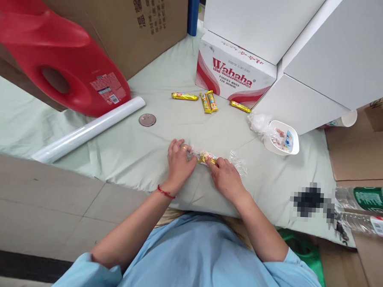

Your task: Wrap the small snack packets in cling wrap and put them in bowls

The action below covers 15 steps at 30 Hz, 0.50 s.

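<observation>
On the pale green cloth in front of me lies a yellow wrapped snack stick (pixel 207 155), with clear plastic film (pixel 239 163) around it and spreading out to its right. My left hand (pixel 180 165), a red cord on its wrist, is closed at the left end, thumb and fingers pinching the film. From the right, my right hand (pixel 227 178) has its fingertips on the yellow snack stick, index finger pressing along it and the other fingers curled. Its thumb is mostly hidden. Farther back lie a single yellow stick (pixel 185 96), a pair of sticks (pixel 208 102) and another stick (pixel 240 106).
A white roll (pixel 92 129) and a round metallic disc (pixel 147 119) lie left, near a red jug (pixel 64 55). At the back stands a Wahaha carton (pixel 235 73). A white tub (pixel 294 144) with wrappers is on the right, bottles (pixel 360 223) beyond it.
</observation>
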Tool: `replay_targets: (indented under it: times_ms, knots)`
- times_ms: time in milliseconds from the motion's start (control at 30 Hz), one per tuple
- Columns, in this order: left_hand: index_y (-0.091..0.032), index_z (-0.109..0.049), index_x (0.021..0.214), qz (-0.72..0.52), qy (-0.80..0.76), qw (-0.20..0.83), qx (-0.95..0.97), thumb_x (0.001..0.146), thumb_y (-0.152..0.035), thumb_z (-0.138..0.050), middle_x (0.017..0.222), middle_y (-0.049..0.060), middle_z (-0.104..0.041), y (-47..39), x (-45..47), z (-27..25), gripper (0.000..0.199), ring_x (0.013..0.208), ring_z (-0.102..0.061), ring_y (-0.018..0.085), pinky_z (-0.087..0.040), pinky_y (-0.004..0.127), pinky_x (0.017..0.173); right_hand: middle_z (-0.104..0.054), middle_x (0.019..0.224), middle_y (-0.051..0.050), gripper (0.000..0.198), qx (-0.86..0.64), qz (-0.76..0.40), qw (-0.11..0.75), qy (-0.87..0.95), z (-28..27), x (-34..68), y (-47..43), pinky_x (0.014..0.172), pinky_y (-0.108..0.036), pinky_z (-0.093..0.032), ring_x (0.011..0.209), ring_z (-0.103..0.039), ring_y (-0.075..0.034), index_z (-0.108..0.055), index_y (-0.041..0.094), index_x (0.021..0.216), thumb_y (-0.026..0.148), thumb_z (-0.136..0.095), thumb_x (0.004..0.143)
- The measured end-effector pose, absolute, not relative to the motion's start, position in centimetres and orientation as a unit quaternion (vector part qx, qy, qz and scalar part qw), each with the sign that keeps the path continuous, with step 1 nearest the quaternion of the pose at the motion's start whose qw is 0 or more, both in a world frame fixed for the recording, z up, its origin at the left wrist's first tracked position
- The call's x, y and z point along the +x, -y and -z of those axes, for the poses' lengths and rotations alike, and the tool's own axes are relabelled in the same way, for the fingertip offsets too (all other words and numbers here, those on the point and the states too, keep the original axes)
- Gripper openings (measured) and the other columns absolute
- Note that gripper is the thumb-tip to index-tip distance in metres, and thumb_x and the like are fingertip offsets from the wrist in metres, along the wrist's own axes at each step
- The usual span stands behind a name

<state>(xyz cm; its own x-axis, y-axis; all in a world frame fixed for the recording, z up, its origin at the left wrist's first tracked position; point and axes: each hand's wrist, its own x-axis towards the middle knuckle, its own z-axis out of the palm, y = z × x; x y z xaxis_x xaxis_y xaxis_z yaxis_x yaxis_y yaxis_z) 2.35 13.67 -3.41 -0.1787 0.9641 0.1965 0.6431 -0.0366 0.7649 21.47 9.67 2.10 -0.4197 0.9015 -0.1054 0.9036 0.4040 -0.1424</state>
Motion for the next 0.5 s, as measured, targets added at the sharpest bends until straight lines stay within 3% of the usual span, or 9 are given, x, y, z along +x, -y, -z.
replay_targets:
  times_ms: [67, 133, 200, 333, 500]
  knots:
    - [-0.023, -0.063, 0.089, -0.416, -0.622, 0.262, 0.609, 0.087, -0.020, -0.058, 0.115, 0.010, -0.076, -13.3, 3.1, 2.4, 0.007, 0.116, -0.071, 0.026, -0.058, 0.047, 0.104, -0.067, 0.116, -0.013, 0.049, 0.540, 0.087, 0.008, -0.837, -2.2, 21.3, -9.5, 0.087, -0.040, -0.046, 0.106, -0.058, -0.031, -0.057, 0.027, 0.155, 0.019, -0.049, 0.107]
    - [-0.024, -0.064, 0.091, -0.420, -0.579, 0.296, 0.633, 0.089, -0.015, -0.052, 0.101, 0.004, -0.078, -12.6, 4.1, 1.5, 0.015, 0.100, -0.074, 0.021, -0.061, 0.039, 0.095, -0.067, 0.119, -0.014, 0.047, 0.542, 0.086, 0.008, -0.836, -2.2, 21.0, -9.3, 0.087, -0.041, -0.047, 0.107, -0.058, -0.032, -0.058, 0.025, 0.154, 0.021, -0.048, 0.108]
    - [-0.023, -0.069, 0.098, -0.398, -0.542, 0.285, 0.683, 0.093, -0.016, -0.052, 0.105, 0.004, -0.080, -11.8, 5.1, 0.8, 0.019, 0.106, -0.074, 0.021, -0.059, 0.039, 0.099, -0.067, 0.120, -0.016, 0.041, 0.551, 0.093, 0.003, -0.829, -2.0, 20.9, -9.1, 0.089, -0.043, -0.048, 0.108, -0.057, -0.032, -0.063, 0.021, 0.147, 0.022, -0.047, 0.108]
    - [-0.020, -0.072, 0.122, -0.313, -0.505, 0.212, 0.776, 0.105, -0.029, -0.049, 0.137, 0.010, -0.075, -10.4, 6.2, 1.0, 0.030, 0.136, -0.064, 0.026, -0.051, 0.047, 0.112, -0.067, 0.122, -0.018, 0.031, 0.550, 0.142, -0.025, -0.822, -2.4, 21.5, -8.2, 0.094, -0.046, -0.051, 0.111, -0.057, -0.033, -0.072, 0.017, 0.129, 0.021, -0.053, 0.105]
    - [-0.019, -0.065, 0.142, -0.242, -0.484, 0.138, 0.830, 0.110, -0.031, -0.043, 0.157, 0.012, -0.062, -9.3, 5.9, 2.2, 0.040, 0.152, -0.051, 0.027, -0.043, 0.050, 0.119, -0.075, 0.115, -0.009, 0.026, 0.486, 0.274, -0.152, -0.816, -5.1, 25.7, -7.6, 0.101, -0.045, -0.055, 0.110, -0.066, -0.027, -0.078, 0.027, 0.113, 0.029, -0.053, 0.107]
